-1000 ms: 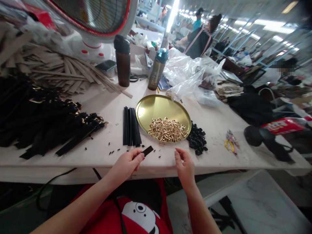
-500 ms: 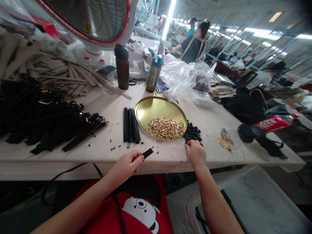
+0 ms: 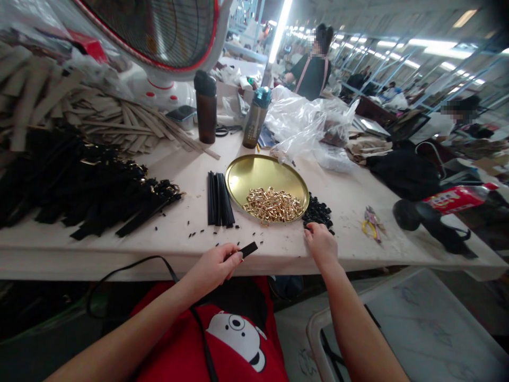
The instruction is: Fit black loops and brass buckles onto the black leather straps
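Note:
My left hand (image 3: 219,265) is closed on a black strap (image 3: 249,249), whose flat end sticks out to the right past the thumb. At the near edge of a pile of small black pieces (image 3: 318,211), my right hand (image 3: 321,243) has its fingers pinched together; whatever is between them is hidden. A round gold tray (image 3: 262,168) lies beyond both hands, with many gold metal buckles (image 3: 274,206) heaped on its near side. Left of the tray, several long black strips (image 3: 220,199) lie side by side.
Black straps with gold fittings (image 3: 79,185) are heaped at the left, below beige strips (image 3: 123,119). A fan (image 3: 159,32), two bottles (image 3: 205,109) and plastic bags (image 3: 302,124) stand behind. Pliers (image 3: 371,224) and a red-labelled bottle (image 3: 457,199) lie right. A person (image 3: 312,69) is farther back.
The view has shifted slightly, so the table appears a little higher and farther right. My left hand still holds the strap, and my right hand stays at the black pile.

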Demonstrator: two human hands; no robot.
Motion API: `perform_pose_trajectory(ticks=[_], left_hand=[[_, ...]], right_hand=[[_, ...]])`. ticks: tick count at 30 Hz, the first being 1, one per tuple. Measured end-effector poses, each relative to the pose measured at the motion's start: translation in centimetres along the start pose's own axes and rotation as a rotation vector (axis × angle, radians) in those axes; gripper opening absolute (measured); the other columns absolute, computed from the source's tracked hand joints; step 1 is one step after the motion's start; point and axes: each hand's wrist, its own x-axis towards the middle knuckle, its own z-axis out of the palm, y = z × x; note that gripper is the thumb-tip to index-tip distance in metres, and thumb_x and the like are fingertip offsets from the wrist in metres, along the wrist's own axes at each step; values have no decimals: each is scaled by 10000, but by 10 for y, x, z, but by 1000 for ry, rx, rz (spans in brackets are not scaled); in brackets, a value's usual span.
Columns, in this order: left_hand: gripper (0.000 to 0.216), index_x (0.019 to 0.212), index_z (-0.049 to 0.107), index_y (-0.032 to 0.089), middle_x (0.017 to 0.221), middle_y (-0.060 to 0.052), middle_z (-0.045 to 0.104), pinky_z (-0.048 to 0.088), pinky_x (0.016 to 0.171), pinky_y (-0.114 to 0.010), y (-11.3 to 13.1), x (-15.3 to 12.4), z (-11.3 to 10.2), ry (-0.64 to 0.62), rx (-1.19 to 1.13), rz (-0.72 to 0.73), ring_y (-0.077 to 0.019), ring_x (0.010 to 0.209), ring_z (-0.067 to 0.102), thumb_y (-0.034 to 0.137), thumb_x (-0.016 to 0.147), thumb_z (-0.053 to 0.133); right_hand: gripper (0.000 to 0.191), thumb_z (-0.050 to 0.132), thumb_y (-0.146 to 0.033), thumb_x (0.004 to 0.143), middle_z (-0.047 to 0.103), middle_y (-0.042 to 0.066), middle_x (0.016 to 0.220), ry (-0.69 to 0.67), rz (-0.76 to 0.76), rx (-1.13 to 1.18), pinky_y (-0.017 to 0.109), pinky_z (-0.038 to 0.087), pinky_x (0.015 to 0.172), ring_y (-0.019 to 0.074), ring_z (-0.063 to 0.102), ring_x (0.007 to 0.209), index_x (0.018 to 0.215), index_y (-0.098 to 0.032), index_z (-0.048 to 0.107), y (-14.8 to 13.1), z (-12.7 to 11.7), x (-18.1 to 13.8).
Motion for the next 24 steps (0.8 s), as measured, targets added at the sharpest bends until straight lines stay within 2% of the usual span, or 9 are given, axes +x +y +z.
perform_pose_trajectory(ticks=[2, 6, 9, 14, 18, 22, 24], left_hand=[[334, 790, 494, 173, 459, 74, 403, 266, 379, -180, -1, 1, 0, -14, -4, -11, -77, 380, 344, 487, 802, 381], [334, 793, 495, 175, 466, 74, 405, 264, 379, -179, -2, 4, -2, -22, -10, -14, -77, 384, 345, 487, 804, 379], [329, 801, 505, 180, 465, 73, 407, 264, 381, -179, -3, 7, -4, -19, -2, -28, -79, 386, 346, 484, 804, 380], [328, 821, 512, 181, 472, 71, 414, 274, 390, -182, -4, 15, -4, -43, 10, -51, -83, 394, 355, 480, 807, 379], [316, 800, 515, 178, 485, 66, 421, 278, 406, -185, 0, 20, -1, -54, 41, -37, -82, 404, 366, 464, 812, 381], [285, 787, 527, 172, 502, 56, 452, 284, 437, -188, 6, 20, 1, -41, 80, 5, -85, 439, 400, 416, 817, 383], [267, 764, 520, 170, 507, 53, 461, 286, 447, -186, 8, 18, 0, -35, 89, 23, -83, 450, 407, 393, 817, 384]], right_hand=[[165, 475, -267, 824, 563, 77, 856, -2, -9, 5, 280, 352, 613, 189, 536, 725, 891, -160, 582, 0, -2, 3], [200, 490, -260, 810, 553, 97, 897, -13, -19, 6, 291, 365, 644, 204, 534, 763, 953, -149, 574, 5, -4, 7], [151, 499, -233, 795, 561, 91, 859, -61, -49, 20, 300, 373, 661, 205, 535, 737, 876, -160, 603, 8, -1, 6], [211, 477, -203, 795, 575, 105, 906, -109, -64, 84, 305, 393, 733, 217, 542, 818, 963, -136, 587, 12, 4, 2], [156, 491, -200, 769, 576, 107, 874, -129, -32, 146, 323, 406, 747, 225, 544, 823, 868, -138, 595, 12, 5, 2], [167, 510, -234, 755, 597, 86, 831, -133, 2, 251, 330, 434, 698, 213, 561, 769, 884, -145, 568, 0, 6, -5], [216, 525, -274, 756, 612, 74, 824, -137, 28, 412, 329, 442, 695, 200, 573, 751, 927, -148, 563, -16, 5, -13]])
